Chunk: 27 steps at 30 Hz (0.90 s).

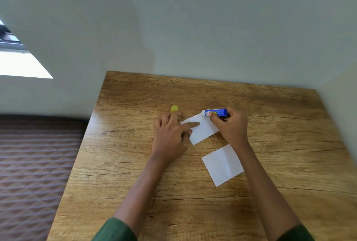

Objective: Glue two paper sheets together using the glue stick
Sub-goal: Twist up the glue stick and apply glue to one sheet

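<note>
Two white paper sheets lie on the wooden table. The far sheet is pinned under the straight fingers of my left hand, which rests flat on its left edge. My right hand grips a blue and white glue stick, held nearly level with its white tip at the sheet's far corner. The near sheet lies loose, creased down the middle, under my right forearm. A yellow cap stands just beyond my left fingertips.
The table stands against a pale wall at the back and right. A brown quilted surface lies lower on the left, past the table's left edge. A bright window sits at the far left.
</note>
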{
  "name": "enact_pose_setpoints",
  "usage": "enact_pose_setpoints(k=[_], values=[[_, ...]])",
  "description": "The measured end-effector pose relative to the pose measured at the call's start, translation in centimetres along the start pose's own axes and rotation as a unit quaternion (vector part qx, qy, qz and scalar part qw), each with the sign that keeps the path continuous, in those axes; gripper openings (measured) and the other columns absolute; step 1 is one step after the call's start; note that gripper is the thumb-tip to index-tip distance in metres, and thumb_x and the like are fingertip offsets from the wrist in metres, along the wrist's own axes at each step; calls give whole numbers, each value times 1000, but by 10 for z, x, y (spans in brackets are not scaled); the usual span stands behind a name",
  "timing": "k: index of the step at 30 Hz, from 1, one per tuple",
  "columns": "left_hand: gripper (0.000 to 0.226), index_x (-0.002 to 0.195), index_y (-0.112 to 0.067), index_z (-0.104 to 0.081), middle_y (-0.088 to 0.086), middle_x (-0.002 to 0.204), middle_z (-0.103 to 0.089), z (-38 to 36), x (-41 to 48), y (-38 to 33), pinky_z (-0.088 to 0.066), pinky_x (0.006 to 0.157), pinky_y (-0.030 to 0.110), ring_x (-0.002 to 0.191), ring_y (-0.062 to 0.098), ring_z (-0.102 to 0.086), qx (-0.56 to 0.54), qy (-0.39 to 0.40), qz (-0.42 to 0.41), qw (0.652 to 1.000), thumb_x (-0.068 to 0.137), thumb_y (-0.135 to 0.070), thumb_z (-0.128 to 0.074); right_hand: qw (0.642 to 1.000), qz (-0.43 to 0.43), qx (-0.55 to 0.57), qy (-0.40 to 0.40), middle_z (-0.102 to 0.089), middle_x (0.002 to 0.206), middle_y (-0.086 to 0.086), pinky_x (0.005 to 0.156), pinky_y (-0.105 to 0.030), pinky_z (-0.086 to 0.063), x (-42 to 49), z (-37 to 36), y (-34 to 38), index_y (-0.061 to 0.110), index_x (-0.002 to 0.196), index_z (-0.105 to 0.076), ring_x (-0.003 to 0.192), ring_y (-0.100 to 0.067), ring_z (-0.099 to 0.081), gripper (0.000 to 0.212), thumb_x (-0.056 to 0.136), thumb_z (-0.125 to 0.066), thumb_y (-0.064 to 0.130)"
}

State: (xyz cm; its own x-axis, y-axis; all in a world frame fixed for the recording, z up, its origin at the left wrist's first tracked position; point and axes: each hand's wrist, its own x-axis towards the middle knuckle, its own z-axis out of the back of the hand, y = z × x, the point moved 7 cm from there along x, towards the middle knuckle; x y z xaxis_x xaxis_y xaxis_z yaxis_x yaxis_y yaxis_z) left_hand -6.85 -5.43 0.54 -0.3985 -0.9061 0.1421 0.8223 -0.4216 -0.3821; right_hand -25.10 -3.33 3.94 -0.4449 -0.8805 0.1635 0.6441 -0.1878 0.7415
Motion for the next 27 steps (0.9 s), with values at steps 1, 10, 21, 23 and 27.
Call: enact_pose_setpoints(k=[1,10,21,23,27], values=[[35,119,-52,-55,-10,126,-47,0,0,0,-30,88,34,110,18,-37,0,2,0,1000,87,-38,-47,1000,-1,-1,-2,-52,60,-3,49,-21,-34,1,0,-1,1,71,-61,51,-9,-41,26,76,-76,23],[34,118,-52,-54,-10,125,-47,1,0,0,-29,90,35,110,16,-35,-18,-1,-5,1000,88,-38,-48,1000,-9,-13,-19,-54,61,-10,50,-24,-35,9,7,-12,-1,71,-60,55,-17,-44,31,76,-75,26],[44,128,-49,-48,-2,124,-49,-2,0,-9,-31,88,38,107,21,-42,35,14,-55,998,89,-32,-37,996,-64,44,-42,-65,68,-13,53,-32,-48,10,11,-24,1,73,-61,58,-18,-59,30,76,-76,28],[46,128,-48,-49,-1,124,-48,-3,0,-10,-31,89,39,108,22,-43,34,26,-64,997,88,-31,-32,983,-117,135,-47,-70,79,-10,55,-31,-57,5,12,-31,7,82,-62,62,-12,-69,18,80,-73,22],[48,125,-49,-51,-3,121,-45,0,7,-11,-26,84,33,107,19,-40,9,38,-64,997,87,-32,-28,934,-195,292,-66,-69,76,-7,57,-21,-58,-3,14,-43,5,98,-62,60,-10,-70,16,87,-65,15]])
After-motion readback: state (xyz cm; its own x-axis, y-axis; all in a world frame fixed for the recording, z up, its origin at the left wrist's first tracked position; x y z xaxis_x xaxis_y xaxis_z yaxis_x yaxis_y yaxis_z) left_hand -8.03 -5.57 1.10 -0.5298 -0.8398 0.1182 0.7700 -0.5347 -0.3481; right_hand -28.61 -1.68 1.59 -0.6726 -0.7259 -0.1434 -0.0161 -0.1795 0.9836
